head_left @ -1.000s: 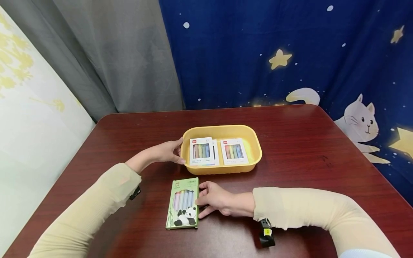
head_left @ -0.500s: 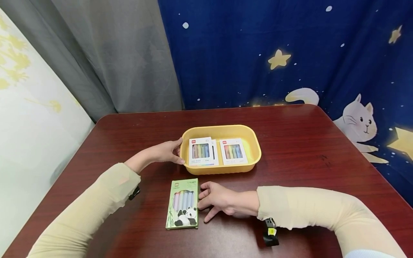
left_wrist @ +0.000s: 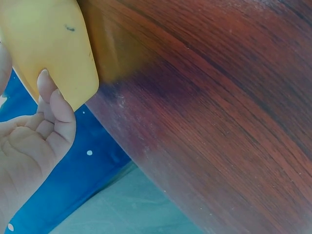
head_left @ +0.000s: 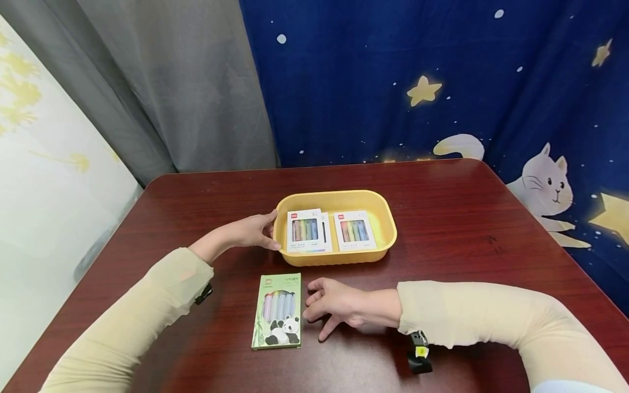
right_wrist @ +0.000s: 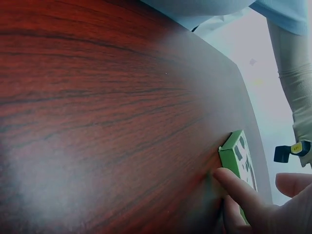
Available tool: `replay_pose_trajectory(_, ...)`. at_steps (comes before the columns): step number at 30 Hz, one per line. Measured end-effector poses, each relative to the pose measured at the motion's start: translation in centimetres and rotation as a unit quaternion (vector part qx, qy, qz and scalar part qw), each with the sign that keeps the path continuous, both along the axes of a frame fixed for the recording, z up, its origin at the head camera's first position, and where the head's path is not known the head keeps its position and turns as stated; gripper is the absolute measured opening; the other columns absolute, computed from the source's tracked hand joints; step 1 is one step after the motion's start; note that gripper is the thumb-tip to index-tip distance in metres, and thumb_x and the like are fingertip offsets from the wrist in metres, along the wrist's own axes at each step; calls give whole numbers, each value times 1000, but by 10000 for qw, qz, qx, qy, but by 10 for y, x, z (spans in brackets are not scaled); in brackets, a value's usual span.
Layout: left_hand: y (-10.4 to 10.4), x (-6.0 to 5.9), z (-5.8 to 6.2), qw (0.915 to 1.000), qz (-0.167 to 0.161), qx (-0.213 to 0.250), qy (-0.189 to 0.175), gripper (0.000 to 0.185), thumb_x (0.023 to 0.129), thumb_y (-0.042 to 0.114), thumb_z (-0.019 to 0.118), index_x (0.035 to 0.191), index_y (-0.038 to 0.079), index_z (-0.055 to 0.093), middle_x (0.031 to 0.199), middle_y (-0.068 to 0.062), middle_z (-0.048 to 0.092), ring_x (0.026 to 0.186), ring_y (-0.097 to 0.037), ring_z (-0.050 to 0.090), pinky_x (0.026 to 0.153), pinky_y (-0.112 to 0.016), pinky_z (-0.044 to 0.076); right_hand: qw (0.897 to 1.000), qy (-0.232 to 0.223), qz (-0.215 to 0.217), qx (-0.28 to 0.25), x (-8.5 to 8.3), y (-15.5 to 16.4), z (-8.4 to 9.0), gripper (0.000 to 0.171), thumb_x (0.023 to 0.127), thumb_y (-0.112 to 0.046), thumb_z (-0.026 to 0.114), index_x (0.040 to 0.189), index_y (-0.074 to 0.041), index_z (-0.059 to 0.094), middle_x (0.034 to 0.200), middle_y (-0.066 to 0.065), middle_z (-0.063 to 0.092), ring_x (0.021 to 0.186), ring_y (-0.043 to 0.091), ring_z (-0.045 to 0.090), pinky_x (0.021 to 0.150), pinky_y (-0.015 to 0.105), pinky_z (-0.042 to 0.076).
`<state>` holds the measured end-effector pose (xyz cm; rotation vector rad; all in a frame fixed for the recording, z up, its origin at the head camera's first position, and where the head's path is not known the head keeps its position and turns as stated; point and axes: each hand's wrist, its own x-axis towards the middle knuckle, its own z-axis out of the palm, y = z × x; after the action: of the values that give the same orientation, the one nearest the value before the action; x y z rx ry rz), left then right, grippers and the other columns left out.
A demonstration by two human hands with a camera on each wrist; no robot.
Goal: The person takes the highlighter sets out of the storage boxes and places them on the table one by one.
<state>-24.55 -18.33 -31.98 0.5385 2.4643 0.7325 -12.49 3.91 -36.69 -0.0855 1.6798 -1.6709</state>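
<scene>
On the table lies a green panda-print box of markers [head_left: 277,314], its window showing several pastel pens. My right hand [head_left: 336,305] is just to the box's right with loosely bent fingers and holds nothing. In the right wrist view the fingers [right_wrist: 243,195] are close by the green box [right_wrist: 236,151]. Farther back stands a yellow plastic basket [head_left: 385,224]. My left hand [head_left: 250,232] holds the basket's left end, thumb at the front corner. From the left wrist, bent fingers [left_wrist: 58,109] touch the outside of the yellow wall [left_wrist: 53,39].
Inside the basket are white window boxes of coloured sticks: one on the left [head_left: 303,232] overlapping another, and one on the right [head_left: 355,232]. The dark red wooden table [head_left: 452,218] ends at a grey curtain [head_left: 196,82] and a blue star-print curtain [head_left: 344,82].
My right hand has drawn off the green marker box, moving a little to the right and leaving a gap. The box stays put on the table. My left hand keeps its place at the basket.
</scene>
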Motion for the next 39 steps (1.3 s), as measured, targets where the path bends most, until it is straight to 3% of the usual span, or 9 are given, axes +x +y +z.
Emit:
replay_pose_trajectory(6, -1, 0, 1, 10000, -46, 33, -52, 95, 82, 22, 69, 144, -7, 3, 93, -10, 52, 82, -18, 48, 72, -29, 38, 9996, 119, 197, 135, -2, 4, 11, 63, 75, 10, 61, 130, 11, 31, 108, 20, 46, 77, 22, 55, 53, 43, 52)
replay_pose_trajectory(15, 0, 1, 2, 9999, -87, 50, -41, 94, 82, 20, 69, 144, -7, 3, 91, -10, 52, 80, -18, 48, 72, -29, 38, 9987, 342, 325, 209, -19, 12, 42, 61, 80, 3, 60, 133, 10, 30, 118, 24, 45, 92, 29, 57, 62, 46, 53)
replay_pose_trajectory(24, 0, -1, 2, 9999, -81, 22, -56, 95, 81, 22, 69, 144, -6, 3, 92, -9, 50, 82, -18, 47, 72, -29, 38, 9981, 465, 229, 342, -47, 21, 72, 60, 87, -4, 56, 140, -1, 27, 124, 21, 47, 114, 39, 49, 63, 44, 53)
replay_pose_trajectory(31, -1, -2, 1, 9999, -89, -32, -55, 95, 81, 22, 69, 144, -5, 3, 93, -9, 51, 83, -18, 47, 74, -29, 37, 9969, 645, 62, 438, -69, 25, 87, 60, 88, -6, 56, 141, -5, 26, 130, 24, 43, 119, 42, 44, 66, 47, 52)
replay_pose_trajectory(39, 0, -3, 0, 9999, -65, -95, -55, 95, 81, 22, 69, 144, -5, 4, 95, -10, 51, 84, -19, 48, 74, -29, 38, 9973, 440, -246, 525, -97, 26, 98, 62, 89, -7, 56, 142, -10, 24, 139, 17, 36, 122, 39, 43, 72, 50, 50)
